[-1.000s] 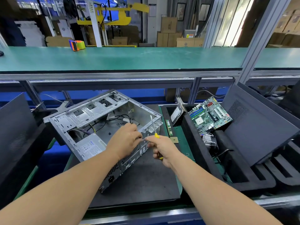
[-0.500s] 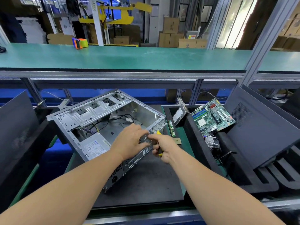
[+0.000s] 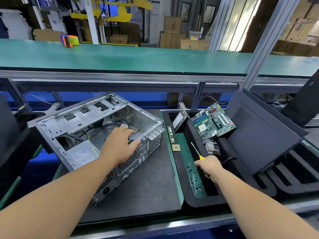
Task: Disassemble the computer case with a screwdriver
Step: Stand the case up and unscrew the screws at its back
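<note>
So the right hand (image 3: 209,167) is curled tight round the yellow-handled screwdriver (image 3: 196,151), over the foam tray (image 3: 193,200) with loose screws (image 3: 194,175). Left hand (image 3: 119,146), fingers relaxed and a bit spread, rests on the open computer case (image 3: 96,133) lying on the black mat (image 3: 146,190). Motherboard (image 3: 213,121) leans further back.

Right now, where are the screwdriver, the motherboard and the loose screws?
screwdriver (image 3: 196,150): head view, on its metal shaft.
motherboard (image 3: 213,121): head view, middle of the green board.
loose screws (image 3: 194,176): head view, in the scattered cluster.
</note>
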